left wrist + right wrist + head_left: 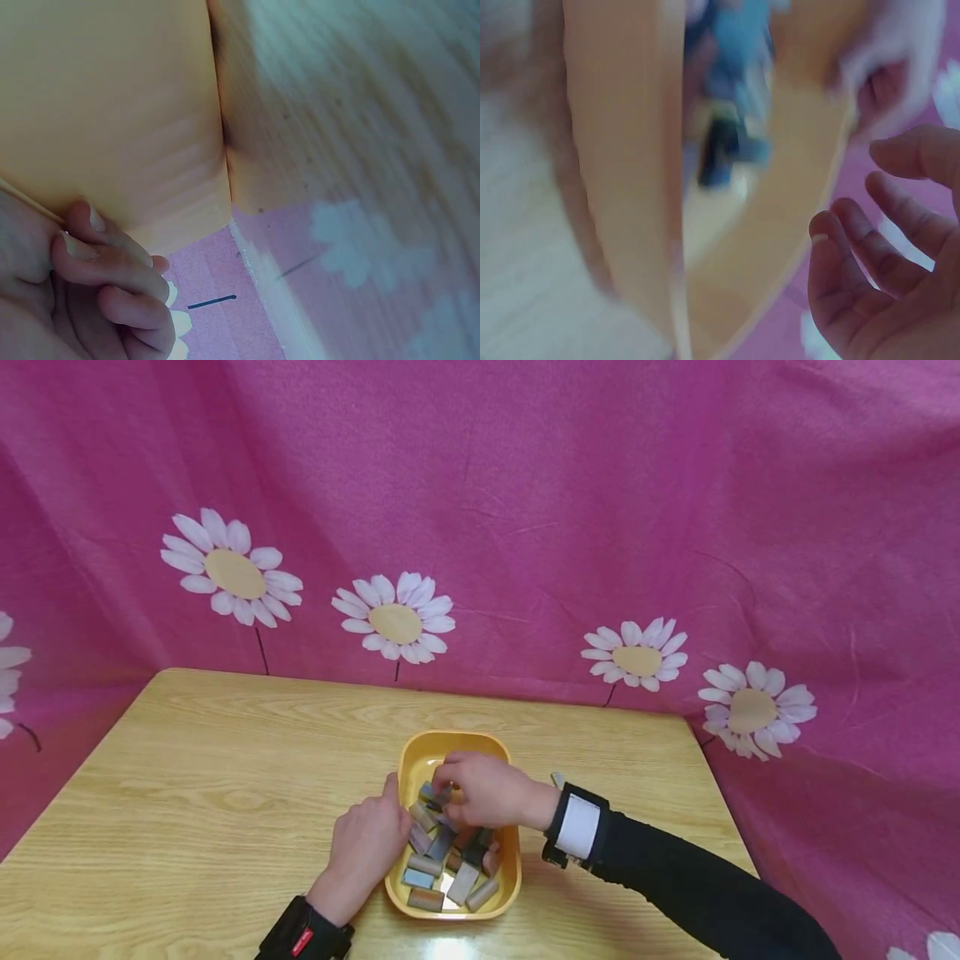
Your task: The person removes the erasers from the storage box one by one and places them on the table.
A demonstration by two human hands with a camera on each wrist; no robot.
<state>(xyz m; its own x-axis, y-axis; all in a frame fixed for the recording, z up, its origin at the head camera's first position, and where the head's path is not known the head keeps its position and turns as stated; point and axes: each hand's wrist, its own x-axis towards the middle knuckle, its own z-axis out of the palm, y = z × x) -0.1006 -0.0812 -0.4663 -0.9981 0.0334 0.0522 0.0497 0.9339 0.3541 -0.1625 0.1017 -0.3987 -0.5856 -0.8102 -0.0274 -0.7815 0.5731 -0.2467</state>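
Note:
A yellow plastic tub (pixel 513 860) stands on the table, with many small blocks and short cylinders in it; one brown block (pixel 426 900) lies near its front. My left hand (pixel 367 835) holds the tub's left rim, and in the left wrist view its fingers (pixel 112 259) are bent beside the outer wall. Over the back half of the tub is my right hand (pixel 483 789), just above the blocks. In the right wrist view, its loosely curved fingers (pixel 840 262) and thumb stand apart with nothing between them. Some blocks are hidden beneath the right hand.
A small pale block (pixel 557 779) lies on the wooden table (pixel 225 793), right of the tub beside the right wrist. Behind the table hangs a pink cloth (pixel 510 527) with white flowers.

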